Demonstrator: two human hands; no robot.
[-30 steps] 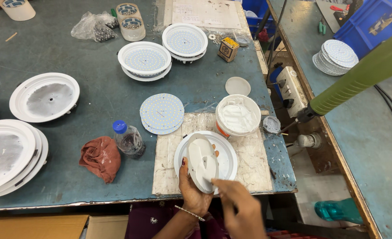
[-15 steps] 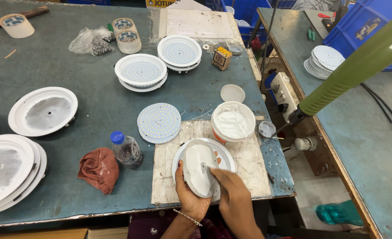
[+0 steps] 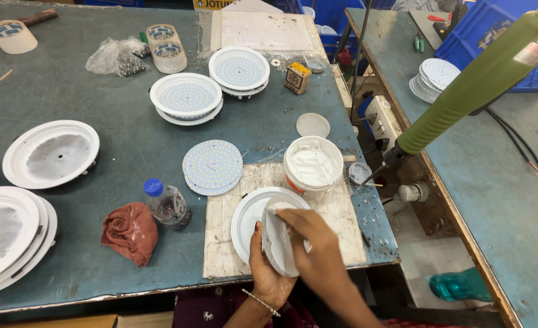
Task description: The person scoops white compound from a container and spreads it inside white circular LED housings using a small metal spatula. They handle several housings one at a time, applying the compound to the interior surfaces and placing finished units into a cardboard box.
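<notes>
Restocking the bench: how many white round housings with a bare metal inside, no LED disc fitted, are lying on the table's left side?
3 or more: one alone, and a stack at the left edge showing about two rims; more may be hidden beneath.

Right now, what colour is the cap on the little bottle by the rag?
Blue. The bottle sits beside the reddish rag, seen in the head view.

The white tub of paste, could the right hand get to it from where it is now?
Probably yes. The white tub stands open just beyond the right hand, with nothing between them. But that hand is pressed on a white disc that the left hand holds up, so it would have to let go first.
</notes>
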